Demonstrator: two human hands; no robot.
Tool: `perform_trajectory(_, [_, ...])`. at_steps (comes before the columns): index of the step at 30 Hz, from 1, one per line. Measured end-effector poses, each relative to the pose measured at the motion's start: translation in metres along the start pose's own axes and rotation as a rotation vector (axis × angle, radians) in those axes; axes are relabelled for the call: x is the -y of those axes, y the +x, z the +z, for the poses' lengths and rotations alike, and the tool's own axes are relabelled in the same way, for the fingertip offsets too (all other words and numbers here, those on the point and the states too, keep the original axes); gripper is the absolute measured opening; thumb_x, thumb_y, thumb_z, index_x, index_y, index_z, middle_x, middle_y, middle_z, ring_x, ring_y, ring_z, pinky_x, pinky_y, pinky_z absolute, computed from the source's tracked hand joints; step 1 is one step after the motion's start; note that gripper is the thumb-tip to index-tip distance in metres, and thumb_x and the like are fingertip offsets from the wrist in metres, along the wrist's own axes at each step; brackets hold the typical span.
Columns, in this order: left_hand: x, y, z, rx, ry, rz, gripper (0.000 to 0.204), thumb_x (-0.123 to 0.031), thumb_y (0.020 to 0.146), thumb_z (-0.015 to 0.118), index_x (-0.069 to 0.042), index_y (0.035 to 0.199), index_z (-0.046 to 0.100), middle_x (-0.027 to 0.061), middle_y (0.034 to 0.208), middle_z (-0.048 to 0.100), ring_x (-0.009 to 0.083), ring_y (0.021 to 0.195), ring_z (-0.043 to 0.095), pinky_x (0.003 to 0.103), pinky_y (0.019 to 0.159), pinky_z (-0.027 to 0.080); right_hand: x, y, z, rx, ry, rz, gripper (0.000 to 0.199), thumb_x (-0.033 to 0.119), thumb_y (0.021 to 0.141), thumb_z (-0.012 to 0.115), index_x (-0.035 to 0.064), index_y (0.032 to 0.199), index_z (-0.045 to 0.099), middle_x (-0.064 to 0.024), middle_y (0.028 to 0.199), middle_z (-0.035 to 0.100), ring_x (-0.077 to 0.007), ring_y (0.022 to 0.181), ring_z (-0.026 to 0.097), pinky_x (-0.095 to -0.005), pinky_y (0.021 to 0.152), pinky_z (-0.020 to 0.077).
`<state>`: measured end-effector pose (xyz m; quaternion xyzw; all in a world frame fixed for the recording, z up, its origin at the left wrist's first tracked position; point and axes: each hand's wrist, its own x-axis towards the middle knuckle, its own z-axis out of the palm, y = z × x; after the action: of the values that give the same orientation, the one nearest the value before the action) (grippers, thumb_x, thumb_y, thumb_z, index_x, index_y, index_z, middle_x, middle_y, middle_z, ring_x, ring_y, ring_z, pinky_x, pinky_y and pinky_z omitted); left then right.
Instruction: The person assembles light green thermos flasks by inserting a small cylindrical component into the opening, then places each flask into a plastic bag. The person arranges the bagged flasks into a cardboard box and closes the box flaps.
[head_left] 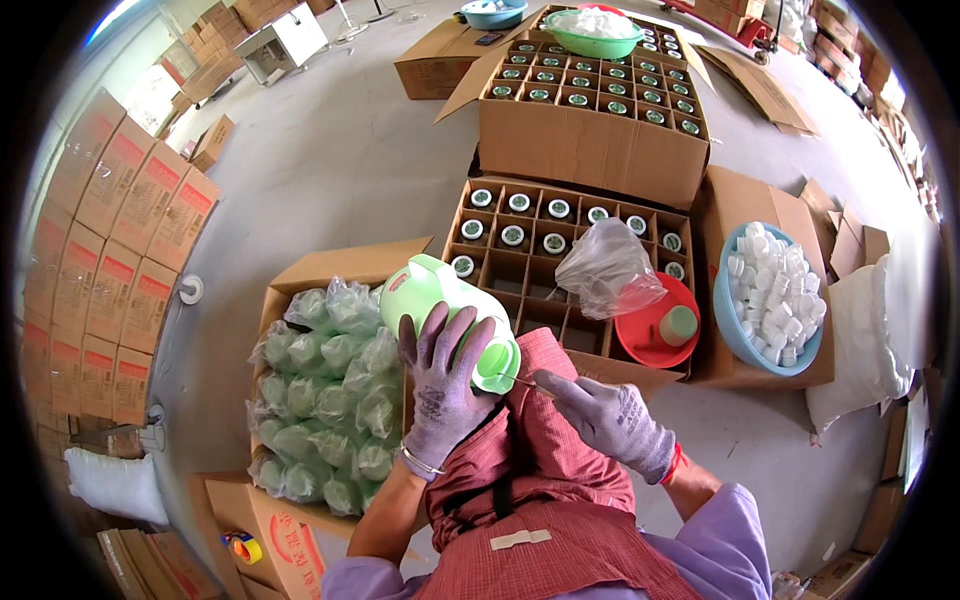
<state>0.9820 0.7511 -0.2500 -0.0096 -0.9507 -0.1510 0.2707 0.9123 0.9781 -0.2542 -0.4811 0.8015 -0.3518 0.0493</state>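
Fingers (436, 335) of the gloved left hand (443, 385), spread apart, clasp a pale-green plastic jug (455, 290) tilted above the lap (580, 450); the right hand (612, 420) pinches a thin rod (519, 380) at its mouth.

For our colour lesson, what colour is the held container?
The container is pale green, best seen in the head view.

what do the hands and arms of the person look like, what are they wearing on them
The left hand and right hand wear matching greyish-purple gloves with small dark printing. A silver-coloured bangle circles the left wrist, a red band the right. Lilac sleeves cover the upper part of the arms, leaving some forearm bare.
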Motion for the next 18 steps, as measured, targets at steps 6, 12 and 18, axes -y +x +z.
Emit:
perform_trajectory(6, [-0.004, -0.019, 0.014, -0.080, 0.047, -0.010, 0.063, -0.031, 0.068, 0.078, -0.016, 0.126, 0.058, 0.0049, 0.133, 0.049, 0.0313, 0.131, 0.039, 0.065, 0.112, 0.015, 0.023, 0.009, -0.012, 0.048, -0.488, -0.017, 0.046, 0.013, 0.086, 0.057, 0.0119, 0.132, 0.055, -0.0049, 0.071, 0.054, -0.0212, 0.059, 0.061, -0.0358, 0.051, 0.0497])
perform_trajectory(12, [-0.012, -0.039, 0.029, -0.177, 0.138, -0.020, 0.051, -0.032, 0.074, 0.078, -0.019, 0.120, 0.059, 0.0036, 0.131, 0.049, 0.0306, 0.129, 0.040, 0.067, 0.112, 0.016, 0.031, 0.000, -0.010, 0.196, -0.532, 0.122, 0.051, 0.013, 0.086, 0.053, 0.0088, 0.137, 0.050, -0.0060, 0.071, 0.053, -0.0225, 0.060, 0.061, -0.0358, 0.051, 0.0507])
perform_trajectory(18, [-0.006, -0.067, 0.055, -0.316, 0.198, -0.002, 0.051, -0.034, 0.074, 0.079, -0.018, 0.117, 0.056, 0.0056, 0.130, 0.047, 0.0339, 0.128, 0.038, 0.066, 0.110, 0.023, 0.023, -0.012, 0.008, 0.278, -0.295, 0.207, 0.056, 0.014, 0.084, 0.059, 0.0012, 0.137, 0.044, -0.0151, 0.068, 0.062, -0.0296, 0.055, 0.064, -0.0410, 0.048, 0.0501])
